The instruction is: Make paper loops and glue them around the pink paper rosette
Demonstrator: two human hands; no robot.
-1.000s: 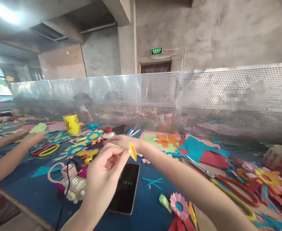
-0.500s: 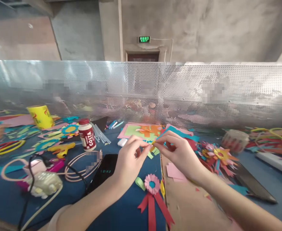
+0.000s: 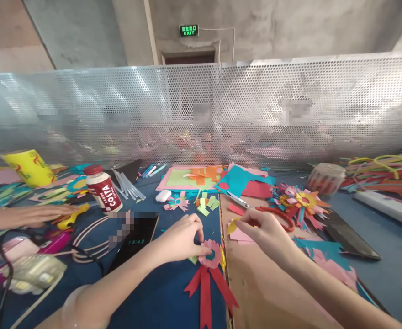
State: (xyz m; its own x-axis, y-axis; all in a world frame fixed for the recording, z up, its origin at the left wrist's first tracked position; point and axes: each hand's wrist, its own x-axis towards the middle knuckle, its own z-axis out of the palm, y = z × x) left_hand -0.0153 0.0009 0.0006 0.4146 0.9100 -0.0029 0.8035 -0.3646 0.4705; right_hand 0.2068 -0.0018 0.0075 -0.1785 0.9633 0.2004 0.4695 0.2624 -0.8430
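Observation:
A pink paper rosette (image 3: 206,259) with a blue centre and red ribbon tails (image 3: 205,297) lies on the blue tabletop. My left hand (image 3: 183,237) is at its upper left edge, thumb and fingers closed on the pink petals. To the right, above the brown cardboard, my right hand (image 3: 264,230) pinches a small yellow piece of paper (image 3: 233,225). Beyond that hand lie scissors with red handles (image 3: 285,219), partly covered by the fingers. Pink paper pieces (image 3: 240,236) rest just under the yellow one.
At the left, another person's hand (image 3: 46,214) reaches to a yellow glue gun (image 3: 73,217). A Costa bottle (image 3: 103,189), a phone (image 3: 137,240) and cables stand or lie nearby. Coloured sheets (image 3: 178,178) and a multicoloured paper flower (image 3: 304,201) lie farther back, before a perforated metal screen (image 3: 201,100).
My hands were together above the table and have moved apart. The left came down to the rosette; the right moved right with the yellow paper. The other person's hand reached in farther.

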